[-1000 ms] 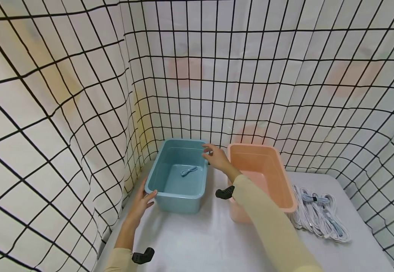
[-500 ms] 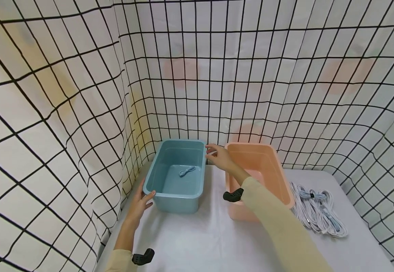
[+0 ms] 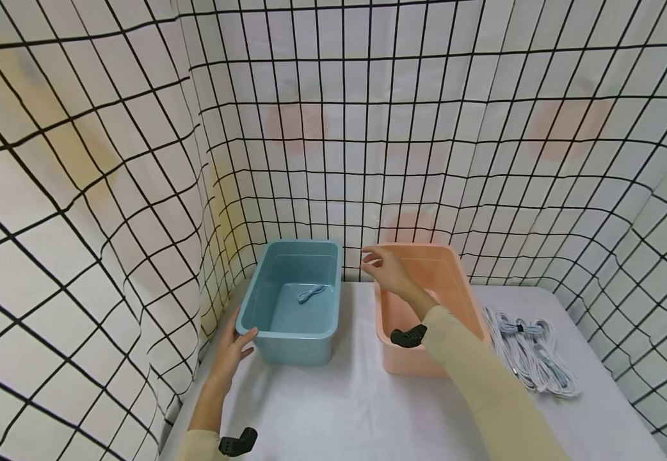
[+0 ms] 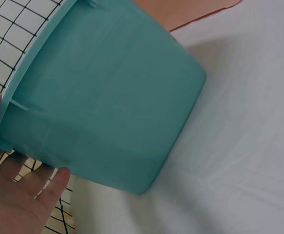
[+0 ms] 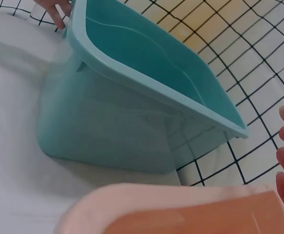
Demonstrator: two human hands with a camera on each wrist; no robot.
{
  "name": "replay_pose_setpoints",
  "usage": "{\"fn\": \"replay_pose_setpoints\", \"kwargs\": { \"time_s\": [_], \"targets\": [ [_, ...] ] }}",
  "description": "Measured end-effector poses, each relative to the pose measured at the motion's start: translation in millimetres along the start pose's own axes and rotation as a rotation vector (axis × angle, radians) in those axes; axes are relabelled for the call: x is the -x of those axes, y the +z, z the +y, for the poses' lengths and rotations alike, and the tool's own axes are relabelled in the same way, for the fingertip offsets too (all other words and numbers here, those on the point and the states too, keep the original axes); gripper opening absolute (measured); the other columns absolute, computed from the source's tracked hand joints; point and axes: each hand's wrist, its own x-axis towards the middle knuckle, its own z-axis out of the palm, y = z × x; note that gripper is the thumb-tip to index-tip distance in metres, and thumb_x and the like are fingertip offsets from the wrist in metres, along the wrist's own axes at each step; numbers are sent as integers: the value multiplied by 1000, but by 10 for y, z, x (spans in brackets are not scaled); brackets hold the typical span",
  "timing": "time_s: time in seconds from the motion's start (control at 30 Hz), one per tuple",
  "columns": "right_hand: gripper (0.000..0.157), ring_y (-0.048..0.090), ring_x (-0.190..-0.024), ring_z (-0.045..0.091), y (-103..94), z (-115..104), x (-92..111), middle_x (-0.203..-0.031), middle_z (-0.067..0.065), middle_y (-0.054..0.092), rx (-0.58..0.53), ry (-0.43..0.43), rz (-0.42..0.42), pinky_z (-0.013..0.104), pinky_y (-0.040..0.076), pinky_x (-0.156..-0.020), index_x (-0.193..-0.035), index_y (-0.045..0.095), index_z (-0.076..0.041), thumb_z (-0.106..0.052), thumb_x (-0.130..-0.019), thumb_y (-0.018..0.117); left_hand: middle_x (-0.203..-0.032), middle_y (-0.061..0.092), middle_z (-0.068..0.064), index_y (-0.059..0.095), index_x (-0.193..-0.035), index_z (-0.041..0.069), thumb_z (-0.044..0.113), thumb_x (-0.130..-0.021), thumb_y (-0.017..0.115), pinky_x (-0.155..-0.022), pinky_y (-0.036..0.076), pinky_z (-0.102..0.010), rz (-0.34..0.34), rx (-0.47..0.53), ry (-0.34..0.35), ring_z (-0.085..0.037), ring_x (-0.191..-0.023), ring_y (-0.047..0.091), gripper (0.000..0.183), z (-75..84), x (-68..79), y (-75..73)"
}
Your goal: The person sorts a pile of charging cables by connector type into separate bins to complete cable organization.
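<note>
Head view: left hand gripping blue bin

An orange bin separates it from white cords on the counter; black netting rises behind. Right fingers, loosely parted, hover by the orange bin's far-left corner. Upright, the blue bin holds one folded cord.

In the head view, the bare left hand points toward one o'clock, fingers apart and nearly straight. The pale-yellow-sleeved right arm reaches toward eleven o'clock; its bare right hand points to ten, fingers loosely curved.
</note>
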Motion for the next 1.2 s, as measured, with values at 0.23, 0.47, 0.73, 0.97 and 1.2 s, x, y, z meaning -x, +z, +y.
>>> {"fn": "replay_pose_setpoints", "kwargs": {
  "time_s": [0.23, 0.47, 0.73, 0.97, 1.2],
  "targets": [
    [45, 59, -117, 35, -170, 25, 105, -131, 20, 62, -35, -29, 19, 49, 54, -93, -148, 54, -6, -12, -104, 64, -170, 13, -19, 9, -168, 19, 28, -105, 62, -110, 36, -66, -5, 3, -3, -43, -152, 21, 82, 6, -11, -33],
    [47, 60, -112, 36, -350, 98, 200, -128, 22, 63, -28, -54, 34, 48, 55, -89, -149, 53, -3, -10, -104, 64, -170, 13, -19, 9, -168, 20, 27, -106, 62, -110, 35, -66, -6, 6, -4, -43, -152, 20, 82, 15, -27, -25],
    [48, 59, -116, 36, -516, 235, 359, -132, 22, 62, -7, -41, 10, 51, 54, -90, -151, 51, -5, -14, -105, 63, -170, 12, -18, 9, -168, 21, 27, -106, 61, -110, 35, -67, -9, 4, 4, -43, -152, 20, 81, 23, -15, -6],
    [48, 60, -118, 37, -633, 352, 497, -127, 21, 64, 43, -33, 47, 52, 54, -92, -148, 53, -3, -17, -105, 65, -170, 10, -18, 8, -168, 20, 25, -107, 60, -110, 34, -68, -11, 6, 2, -44, -152, 19, 81, 19, 11, 13],
    [48, 61, -115, 38, -727, 422, 591, -124, 17, 66, 34, 26, 88, 51, 54, -90, -147, 54, -3, -18, -103, 68, -170, 11, -19, 9, -168, 22, 26, -106, 60, -110, 34, -68, -11, -2, -4, -45, -151, 20, 80, 29, 41, 22]
  ]
}}
